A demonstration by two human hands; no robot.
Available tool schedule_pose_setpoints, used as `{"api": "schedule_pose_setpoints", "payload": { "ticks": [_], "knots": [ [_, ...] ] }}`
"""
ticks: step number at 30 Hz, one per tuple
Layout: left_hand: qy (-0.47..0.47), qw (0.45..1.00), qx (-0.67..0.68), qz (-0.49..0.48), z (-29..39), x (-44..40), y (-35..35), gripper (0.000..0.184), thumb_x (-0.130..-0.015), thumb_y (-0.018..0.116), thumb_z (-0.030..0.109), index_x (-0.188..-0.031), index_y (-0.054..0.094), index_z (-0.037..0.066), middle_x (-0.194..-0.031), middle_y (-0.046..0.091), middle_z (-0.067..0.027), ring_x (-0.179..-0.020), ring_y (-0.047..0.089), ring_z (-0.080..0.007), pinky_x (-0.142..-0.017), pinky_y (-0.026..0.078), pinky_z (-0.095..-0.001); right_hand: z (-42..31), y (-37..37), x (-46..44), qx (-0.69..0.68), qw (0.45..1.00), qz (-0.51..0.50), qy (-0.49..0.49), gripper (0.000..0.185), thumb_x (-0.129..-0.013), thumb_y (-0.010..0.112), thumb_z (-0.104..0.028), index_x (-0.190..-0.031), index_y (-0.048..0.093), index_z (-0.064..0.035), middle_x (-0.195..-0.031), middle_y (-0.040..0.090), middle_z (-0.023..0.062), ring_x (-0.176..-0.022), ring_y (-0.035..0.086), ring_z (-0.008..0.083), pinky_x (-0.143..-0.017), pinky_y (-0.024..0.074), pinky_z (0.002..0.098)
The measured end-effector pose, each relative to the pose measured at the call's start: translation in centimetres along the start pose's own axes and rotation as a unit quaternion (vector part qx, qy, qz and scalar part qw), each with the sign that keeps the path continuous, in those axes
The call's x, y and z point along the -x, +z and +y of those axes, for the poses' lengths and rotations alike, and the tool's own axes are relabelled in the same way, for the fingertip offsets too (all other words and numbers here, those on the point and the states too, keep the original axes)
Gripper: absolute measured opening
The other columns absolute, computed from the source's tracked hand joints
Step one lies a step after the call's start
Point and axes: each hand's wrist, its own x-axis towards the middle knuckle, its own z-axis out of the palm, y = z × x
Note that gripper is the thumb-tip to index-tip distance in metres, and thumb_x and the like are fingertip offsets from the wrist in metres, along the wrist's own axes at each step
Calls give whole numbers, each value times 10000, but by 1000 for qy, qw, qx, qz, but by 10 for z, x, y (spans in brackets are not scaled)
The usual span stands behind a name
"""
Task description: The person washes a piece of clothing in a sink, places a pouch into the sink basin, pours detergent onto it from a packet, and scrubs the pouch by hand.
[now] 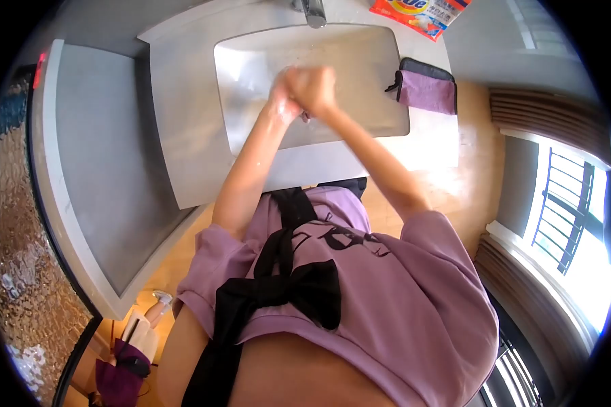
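Over the white sink (370, 119), both hands are pressed together, blurred by motion. My right hand (315, 88) is closed around my left hand (284, 98), whose fingers are mostly hidden. White foam shows on my left hand and wrist. No object can be made out between the palms. Beyond them, at the sink's back edge, is a metal faucet (314, 13); no water is seen running from it. A purple cloth item with black trim (428, 91) lies on the counter (190, 102), right of the sink.
An orange, white and blue detergent bag (424, 15) lies at the counter's back right. A grey recessed panel with a pale frame (115, 156) is at the left, beside textured glass (30, 271). A barred window (567, 203) is at the right. Purple fabric (122, 373) shows at lower left.
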Motion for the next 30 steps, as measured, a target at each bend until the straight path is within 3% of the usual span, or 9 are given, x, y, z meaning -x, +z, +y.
{"api": "schedule_pose_setpoints", "payload": {
  "ticks": [2, 7, 9, 11, 15, 18, 23, 26, 30],
  "knots": [
    [-14, 997, 41, 69, 11, 5, 27, 256, -862, 343, 268, -689, 420, 97, -597, 448, -18, -487, 439, -151, -405, 354, -304, 15, 23, 14, 28, 990, 49, -129, 237, -683, 543, -254, -605, 621, -44, -586, 540, 212, -585, 551, 367, -586, 465, 384],
    [-100, 995, -19, 18, 10, 40, 59, 269, -871, 331, 290, -691, 425, 112, -602, 455, -23, -493, 443, -151, -404, 353, -326, -20, -33, -32, 55, 963, -73, 253, 242, -658, 583, -305, -602, 650, -79, -649, 564, 224, -648, 573, 361, -668, 466, 385],
    [-1, 995, -89, -52, 12, 28, 50, 261, -879, 340, 291, -711, 449, 123, -590, 452, -13, -479, 438, -151, -405, 355, -322, -34, -31, -8, 67, 993, 9, -93, 180, -657, 565, -248, -579, 624, -97, -593, 547, 195, -523, 540, 336, -501, 439, 389],
    [-30, 996, 62, -62, 6, 3, 26, 256, -874, 366, 295, -715, 471, 124, -579, 469, -21, -456, 441, -153, -399, 358, -305, -30, -30, -6, -24, 995, -12, -93, 177, -679, 550, -259, -613, 641, -122, -607, 558, 186, -529, 542, 340, -516, 444, 405],
    [-92, 995, -24, 39, 11, 48, 67, 289, -868, 393, 313, -699, 504, 107, -636, 551, -24, -512, 513, -152, -417, 369, -279, 6, -36, -50, 130, 970, -149, 141, 267, -708, 543, -298, -628, 631, -59, -648, 582, 182, -607, 571, 329, -597, 464, 382],
    [-93, 985, -143, 21, 22, 51, 58, 312, -852, 441, 342, -749, 551, 69, -666, 564, -27, -554, 521, -125, -465, 387, -257, 30, -45, -50, -237, 906, -264, 230, 412, -715, 653, -388, -903, 619, -23, -799, 623, 109, -693, 588, 217, -620, 464, 365],
    [22, 842, -538, -39, 54, 44, 59, 294, -754, 560, 283, -859, 576, 8, -738, 561, -20, -699, 510, -113, -644, 410, -265, 18, -76, -41, -281, 751, -556, 219, 622, -667, 707, -428, -1119, 500, -54, -908, 558, 68, -758, 510, 169, -620, 422, 280],
    [29, 733, -677, -67, 77, 62, 79, 431, -645, 622, 220, -951, 499, -57, -892, 561, -121, -808, 527, -171, -739, 417, -300, 16, -75, -42, -8, 837, -540, 92, 400, -653, 723, -385, -819, 630, -32, -722, 562, 30, -632, 487, 129, -548, 375, 252],
    [34, 677, -730, -84, 71, 52, 45, 458, -645, 655, 200, -966, 494, -85, -873, 577, -132, -760, 535, -184, -740, 419, -320, 32, -82, -55, -129, 876, -439, 153, 326, -681, 717, -327, -694, 605, -21, -644, 512, -2, -649, 440, 75, -572, 349, 247]
  ]
}}
